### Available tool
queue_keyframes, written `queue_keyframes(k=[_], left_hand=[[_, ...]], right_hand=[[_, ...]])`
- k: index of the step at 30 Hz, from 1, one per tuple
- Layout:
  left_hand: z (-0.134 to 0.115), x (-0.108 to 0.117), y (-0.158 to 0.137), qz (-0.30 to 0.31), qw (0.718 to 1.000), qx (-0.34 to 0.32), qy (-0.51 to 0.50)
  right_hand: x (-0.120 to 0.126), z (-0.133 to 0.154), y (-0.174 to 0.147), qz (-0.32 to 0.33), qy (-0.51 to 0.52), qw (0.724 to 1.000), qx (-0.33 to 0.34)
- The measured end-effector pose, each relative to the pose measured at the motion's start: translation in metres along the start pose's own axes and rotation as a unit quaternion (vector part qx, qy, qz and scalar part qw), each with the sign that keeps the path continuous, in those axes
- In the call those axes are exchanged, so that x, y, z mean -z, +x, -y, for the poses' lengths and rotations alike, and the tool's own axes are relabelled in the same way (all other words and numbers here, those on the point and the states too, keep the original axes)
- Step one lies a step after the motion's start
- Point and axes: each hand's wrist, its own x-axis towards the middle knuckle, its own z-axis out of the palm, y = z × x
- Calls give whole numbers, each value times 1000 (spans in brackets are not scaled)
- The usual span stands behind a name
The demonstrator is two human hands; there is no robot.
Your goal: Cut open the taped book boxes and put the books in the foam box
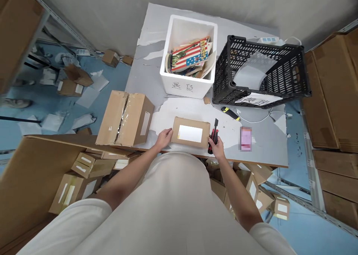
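Your view is bright and evenly lit, with soft shadows; glare glints off the tape [124,115] on the carton [110,115]. Wide-angle distortion stretches the edges; a pink rectangle [246,138] is pixelated.

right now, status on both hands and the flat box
Left hand at left end of flat box, label up. Right hand holding utility knife. Taped carton to the left.

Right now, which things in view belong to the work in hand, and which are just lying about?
In use:
labelled carton, at the left hand
red-and-black knife, in the right hand

Apparently just lying about:
yellow-and-black tool
pink, blurred item
taped box
white foam box with books
black crate
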Motion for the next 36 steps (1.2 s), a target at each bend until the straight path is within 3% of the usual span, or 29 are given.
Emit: queue_keyframes(k=[6,11,16,20,23,26,28,30,33,36], left_hand=[[29,0,-22,62,997,-16,-43],[35,-8,-29,86,992,-29,-87],[15,-2,-28,38,993,-28,-112],[-16,10,-19,-28,998,-35,-38],[-34,13,-5,-65,997,-25,35],[-41,10,0,-74,995,-32,65],[-40,6,-6,-103,988,-74,88],[-37,1,-18,-131,969,-168,127],[-29,-8,-35,-87,918,-339,187],[-22,-15,-39,-54,885,-409,218]], right_hand=[[6,-18,-21,0,57,998,-31],[3,-21,-32,20,63,996,-53],[8,0,-29,10,61,997,-44],[13,27,-11,10,42,999,3],[8,42,4,10,-73,997,30],[1,50,11,-6,-208,977,46],[-3,53,10,-13,-255,966,52],[-4,55,7,-8,-286,957,54],[-2,60,0,16,-330,942,54],[0,74,-6,26,-389,916,95]])
